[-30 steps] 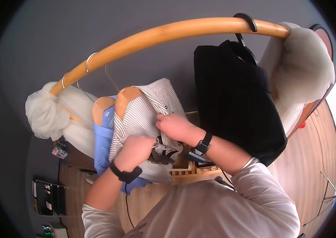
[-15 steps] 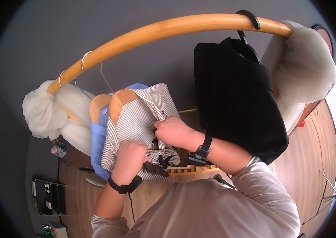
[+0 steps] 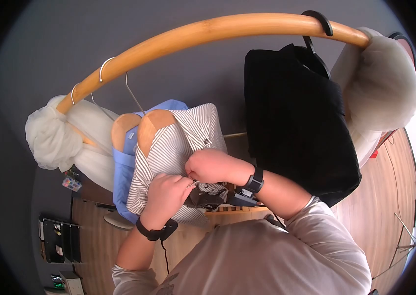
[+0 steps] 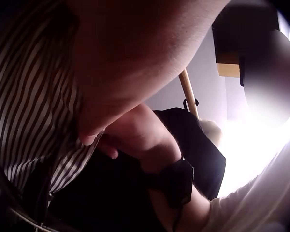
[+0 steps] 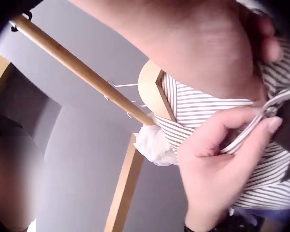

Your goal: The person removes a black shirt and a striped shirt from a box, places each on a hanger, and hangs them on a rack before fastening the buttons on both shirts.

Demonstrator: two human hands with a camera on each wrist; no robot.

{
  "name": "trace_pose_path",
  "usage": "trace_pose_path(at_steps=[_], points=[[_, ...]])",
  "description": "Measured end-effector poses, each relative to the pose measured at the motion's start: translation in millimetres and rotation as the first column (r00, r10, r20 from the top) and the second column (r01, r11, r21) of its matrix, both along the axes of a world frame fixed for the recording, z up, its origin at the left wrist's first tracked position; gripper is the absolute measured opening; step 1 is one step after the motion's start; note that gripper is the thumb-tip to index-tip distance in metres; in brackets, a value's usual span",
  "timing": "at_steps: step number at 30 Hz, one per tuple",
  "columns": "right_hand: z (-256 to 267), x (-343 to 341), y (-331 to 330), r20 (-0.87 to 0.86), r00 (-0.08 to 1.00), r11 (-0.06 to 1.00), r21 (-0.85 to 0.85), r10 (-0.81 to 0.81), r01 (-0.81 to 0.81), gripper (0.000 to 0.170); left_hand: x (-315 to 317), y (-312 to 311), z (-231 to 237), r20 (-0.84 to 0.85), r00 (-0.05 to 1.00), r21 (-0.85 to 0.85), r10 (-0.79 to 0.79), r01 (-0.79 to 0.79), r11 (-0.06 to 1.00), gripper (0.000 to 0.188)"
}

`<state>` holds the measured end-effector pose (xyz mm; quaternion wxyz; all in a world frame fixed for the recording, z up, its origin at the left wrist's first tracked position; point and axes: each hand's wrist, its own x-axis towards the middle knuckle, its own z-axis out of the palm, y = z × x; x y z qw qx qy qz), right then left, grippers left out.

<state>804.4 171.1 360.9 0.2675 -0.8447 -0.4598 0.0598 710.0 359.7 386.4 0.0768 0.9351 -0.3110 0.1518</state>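
Note:
A brown-and-white striped shirt (image 3: 164, 157) hangs open at the neck on a wooden hanger (image 3: 151, 125). My left hand (image 3: 165, 196) pinches the edge of its front between thumb and fingertips. In the right wrist view, a small round button (image 5: 271, 111) shows on that edge, just by the left thumb (image 5: 274, 124). Close beside it, my right hand (image 3: 211, 164) grips the other front edge with curled fingers, its fingertips mostly hidden by cloth. Dark fabric (image 3: 208, 199) bunches below both hands.
A blue shirt (image 3: 123, 174) hangs behind on another wooden hanger. The bamboo rail (image 3: 222, 27) arches above, with a black garment (image 3: 291, 118) to the right. White gauzy cloth (image 3: 51, 132) wraps the rail's left end, and more gauze (image 3: 385, 83) the right.
My right hand has moved down the shirt front, and the two hands have come together. The shirt has shifted slightly, and the left hand has sunk a little since one second ago.

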Motion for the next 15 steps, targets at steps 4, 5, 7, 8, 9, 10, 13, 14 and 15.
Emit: trace_pose_path(at_steps=[4, 5, 7, 8, 9, 10, 13, 14, 15], points=[[19.0, 1.0, -7.1, -0.125, 0.991, 0.998, -0.035, 0.047, -0.052, 0.018, -0.2, 1.6, 0.6, 0.001, 1.000, -0.037, 0.002, -0.002, 0.999, 0.016], [18.7, 4.3, -8.5, -0.158, 0.985, 0.997, -0.017, 0.076, -0.080, 0.018, 0.1, 2.1, 1.4, -0.008, 1.000, -0.036, -0.003, 0.003, 0.999, 0.016], [17.3, 9.0, -12.2, -0.220, 0.966, 0.991, 0.021, 0.132, -0.131, 0.020, -0.1, 1.5, 3.0, -0.023, 1.000, -0.032, -0.014, 0.013, 0.999, 0.016], [16.8, 9.5, -13.1, -0.239, 0.960, 0.989, 0.036, 0.148, -0.144, 0.020, -0.7, 0.7, 3.1, -0.022, 1.000, -0.035, -0.013, 0.013, 0.999, 0.016], [17.5, 8.7, -13.1, -0.225, 0.964, 0.990, 0.018, 0.139, -0.139, 0.020, -1.2, -0.5, 3.2, -0.020, 1.000, -0.039, -0.014, 0.013, 0.999, 0.015], [19.6, 7.6, -12.2, -0.210, 0.969, 0.991, 0.000, 0.130, -0.133, 0.020, -1.2, -0.9, 2.9, -0.018, 1.000, -0.043, -0.014, 0.013, 0.999, 0.015], [22.0, 4.9, -11.6, -0.169, 0.980, 0.993, -0.024, 0.108, -0.114, 0.019, -0.1, -1.1, 0.8, 0.012, 1.000, -0.059, -0.029, 0.030, 0.998, 0.015], [21.7, 3.9, -11.3, -0.157, 0.982, 0.994, -0.027, 0.102, -0.108, 0.019, 0.6, -0.4, -0.6, 0.014, 0.999, -0.079, -0.032, 0.033, 0.996, 0.015], [20.5, 3.4, -10.9, -0.152, 0.983, 0.994, -0.037, 0.099, -0.105, 0.019, 1.8, 0.4, -2.5, 0.016, 0.999, -0.098, -0.034, 0.035, 0.995, 0.015]])
